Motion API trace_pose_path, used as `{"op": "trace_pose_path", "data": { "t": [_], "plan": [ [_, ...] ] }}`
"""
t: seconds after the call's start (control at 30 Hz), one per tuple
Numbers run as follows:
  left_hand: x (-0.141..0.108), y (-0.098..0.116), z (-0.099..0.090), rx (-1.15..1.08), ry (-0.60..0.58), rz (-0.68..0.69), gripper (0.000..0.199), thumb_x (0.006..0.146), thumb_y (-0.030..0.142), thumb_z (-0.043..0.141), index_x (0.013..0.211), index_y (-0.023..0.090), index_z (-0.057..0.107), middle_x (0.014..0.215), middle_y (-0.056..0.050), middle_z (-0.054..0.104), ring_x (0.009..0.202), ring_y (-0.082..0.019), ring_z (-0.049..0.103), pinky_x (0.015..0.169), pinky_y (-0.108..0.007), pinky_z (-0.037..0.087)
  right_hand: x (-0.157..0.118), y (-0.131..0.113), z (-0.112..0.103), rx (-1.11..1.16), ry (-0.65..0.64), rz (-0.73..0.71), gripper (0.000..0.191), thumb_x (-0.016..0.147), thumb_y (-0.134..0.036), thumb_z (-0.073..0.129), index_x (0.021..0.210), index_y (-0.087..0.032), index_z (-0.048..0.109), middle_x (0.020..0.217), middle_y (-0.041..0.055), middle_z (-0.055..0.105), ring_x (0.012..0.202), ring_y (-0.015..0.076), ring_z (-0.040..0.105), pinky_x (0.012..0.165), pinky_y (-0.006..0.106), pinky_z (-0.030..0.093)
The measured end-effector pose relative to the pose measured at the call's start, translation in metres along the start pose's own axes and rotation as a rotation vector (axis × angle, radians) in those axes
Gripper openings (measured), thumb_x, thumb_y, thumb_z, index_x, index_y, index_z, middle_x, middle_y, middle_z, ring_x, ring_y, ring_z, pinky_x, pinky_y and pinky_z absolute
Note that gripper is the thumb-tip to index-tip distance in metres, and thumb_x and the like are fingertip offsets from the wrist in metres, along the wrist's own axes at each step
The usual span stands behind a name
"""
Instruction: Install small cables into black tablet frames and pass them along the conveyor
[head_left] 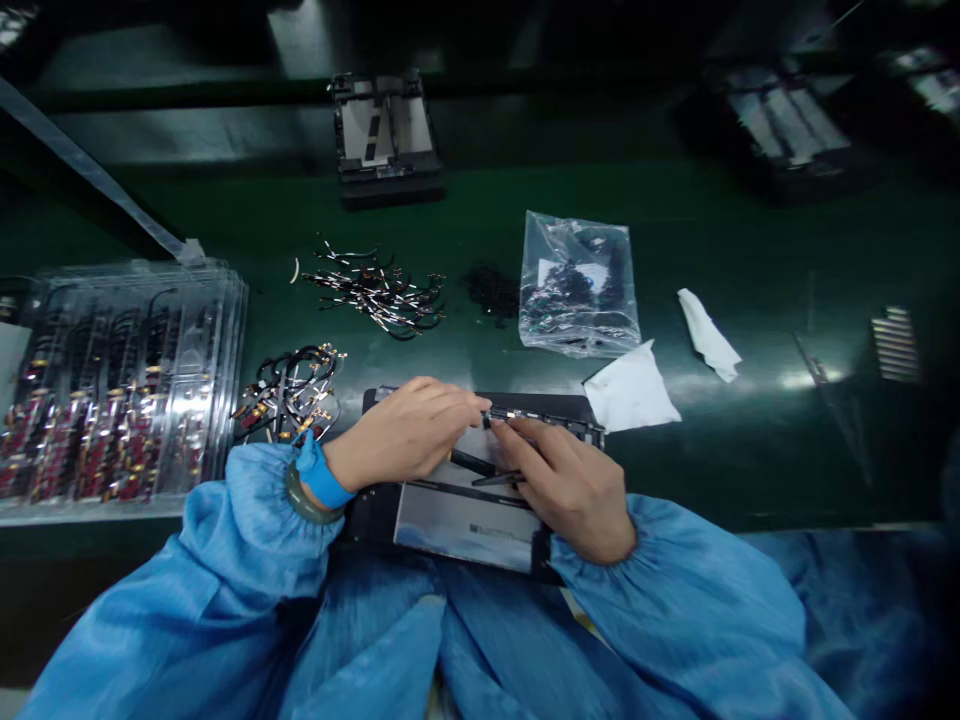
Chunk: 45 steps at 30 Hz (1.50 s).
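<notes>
An opened flat electronic device (469, 527) with silvery panels and a dark frame lies in front of me. My left hand (409, 430), a blue band at its wrist, reaches over the device's upper edge with fingers pressed together. Whatever its fingertips pinch is too small to name. My right hand (566, 480) rests on the device's right part, its index fingertip at the same edge, close to the left fingertips. Dark tweezers (499, 479) stick out from under its curled fingers, pointing left across the device.
Clear plastic trays (202, 390) of small parts stand left. Beyond the device lie loose cables (386, 295), coiled cables (292, 390), black bits (491, 290), a plastic bag (577, 290) and white wipes (634, 388). Another opened device stack (386, 140) sits further back.
</notes>
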<state>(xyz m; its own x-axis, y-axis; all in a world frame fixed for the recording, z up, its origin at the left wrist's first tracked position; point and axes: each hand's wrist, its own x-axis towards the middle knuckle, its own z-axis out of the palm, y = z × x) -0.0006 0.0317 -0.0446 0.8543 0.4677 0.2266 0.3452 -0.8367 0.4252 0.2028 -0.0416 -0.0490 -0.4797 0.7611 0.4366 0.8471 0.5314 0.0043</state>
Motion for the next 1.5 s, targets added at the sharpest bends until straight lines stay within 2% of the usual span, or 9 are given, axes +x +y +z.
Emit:
{"op": "trace_pose_path", "data": {
  "t": [0.17, 0.33, 0.6, 0.77, 0.83, 1.13, 1.5],
  "plan": [
    [0.001, 0.001, 0.000, 0.170, -0.101, 0.051, 0.031, 0.088, 0.008, 0.042, 0.118, 0.013, 0.050, 0.127, -0.007, 0.059, 0.117, -0.022, 0.051, 0.090, -0.036, 0.040, 0.001, -0.001, -0.001, -0.012, -0.004, -0.004, 0.027, 0.087, -0.004, 0.043, 0.106, -0.011, 0.062, 0.092, 0.0076, 0.069, 0.076, 0.0146, 0.059, 0.064, 0.026, 0.041],
    [-0.002, 0.002, 0.002, 0.282, -0.131, 0.075, 0.033, 0.088, 0.007, 0.042, 0.119, 0.013, 0.052, 0.130, -0.007, 0.057, 0.121, -0.021, 0.048, 0.092, -0.037, 0.038, 0.001, -0.002, -0.005, -0.061, -0.044, -0.018, 0.023, 0.089, -0.007, 0.047, 0.106, -0.009, 0.062, 0.088, 0.0075, 0.069, 0.069, 0.0146, 0.056, 0.061, 0.029, 0.038],
    [-0.003, 0.001, 0.002, 0.253, -0.142, 0.078, 0.032, 0.087, 0.006, 0.043, 0.117, 0.014, 0.053, 0.131, -0.006, 0.056, 0.123, -0.021, 0.047, 0.093, -0.038, 0.038, 0.003, -0.003, -0.006, -0.050, -0.058, 0.017, 0.022, 0.092, -0.011, 0.046, 0.104, -0.011, 0.064, 0.087, 0.0064, 0.069, 0.068, 0.0142, 0.055, 0.061, 0.028, 0.037],
    [0.001, 0.001, -0.003, 0.061, -0.107, -0.047, 0.031, 0.088, 0.006, 0.042, 0.116, 0.017, 0.053, 0.128, -0.003, 0.058, 0.118, -0.017, 0.049, 0.093, -0.033, 0.038, -0.006, 0.000, -0.011, 0.036, -0.087, 0.051, 0.030, 0.090, -0.004, 0.040, 0.108, -0.009, 0.063, 0.092, 0.0085, 0.067, 0.075, 0.0160, 0.057, 0.062, 0.029, 0.040],
    [0.003, 0.000, -0.005, 0.004, -0.085, -0.056, 0.028, 0.090, 0.009, 0.041, 0.114, 0.017, 0.053, 0.125, -0.003, 0.060, 0.116, -0.015, 0.051, 0.094, -0.031, 0.038, -0.013, 0.003, -0.013, 0.051, -0.084, 0.061, 0.031, 0.089, -0.002, 0.040, 0.109, -0.009, 0.062, 0.093, 0.0088, 0.067, 0.077, 0.0166, 0.058, 0.064, 0.029, 0.040],
    [0.001, 0.004, -0.001, 0.295, -0.163, 0.057, 0.037, 0.090, 0.013, 0.047, 0.127, 0.019, 0.051, 0.134, -0.004, 0.054, 0.119, -0.023, 0.047, 0.091, -0.039, 0.038, -0.026, 0.007, -0.016, -0.069, -0.030, 0.065, 0.024, 0.088, -0.006, 0.049, 0.108, -0.013, 0.062, 0.092, 0.0069, 0.068, 0.073, 0.0145, 0.057, 0.058, 0.028, 0.037],
    [0.001, 0.005, 0.000, 0.343, -0.165, 0.075, 0.039, 0.088, 0.011, 0.048, 0.127, 0.018, 0.052, 0.133, -0.007, 0.055, 0.120, -0.024, 0.047, 0.091, -0.040, 0.040, -0.026, 0.007, -0.009, -0.112, 0.005, 0.107, 0.021, 0.088, -0.009, 0.054, 0.106, -0.015, 0.063, 0.090, 0.0053, 0.068, 0.071, 0.0133, 0.054, 0.060, 0.027, 0.035]
  ]
}}
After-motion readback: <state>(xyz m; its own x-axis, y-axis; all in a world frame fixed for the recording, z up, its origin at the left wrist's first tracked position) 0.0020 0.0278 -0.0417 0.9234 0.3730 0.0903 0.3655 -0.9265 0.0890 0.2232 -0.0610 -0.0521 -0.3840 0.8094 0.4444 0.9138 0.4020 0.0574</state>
